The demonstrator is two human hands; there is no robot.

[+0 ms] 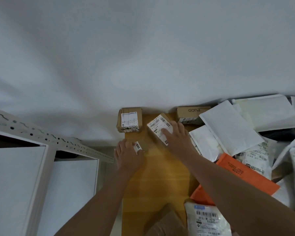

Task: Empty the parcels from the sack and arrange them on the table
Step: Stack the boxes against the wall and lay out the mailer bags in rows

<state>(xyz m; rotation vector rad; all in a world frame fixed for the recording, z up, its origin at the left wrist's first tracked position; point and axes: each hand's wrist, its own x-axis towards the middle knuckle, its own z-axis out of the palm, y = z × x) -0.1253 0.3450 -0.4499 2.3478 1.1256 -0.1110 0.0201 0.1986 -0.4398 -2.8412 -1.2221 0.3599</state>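
On the wooden table (160,176), my left hand (129,155) grips a small brown box with a barcode label (140,145) near the table's left edge. My right hand (177,138) rests on a larger brown box with a white shipping label (157,126), fingers over its right side. A taped cardboard box (129,120) stands at the far left corner against the wall. A brown box printed PUCO (192,111) sits at the far edge to the right. The sack is not clearly visible.
White mailers (228,123), orange envelopes (243,174) and plastic-bagged parcels (206,220) are piled over the table's right side. A brown parcel (167,220) lies at the near edge. White metal shelving (41,159) stands to the left. A white wall (143,57) backs the table.
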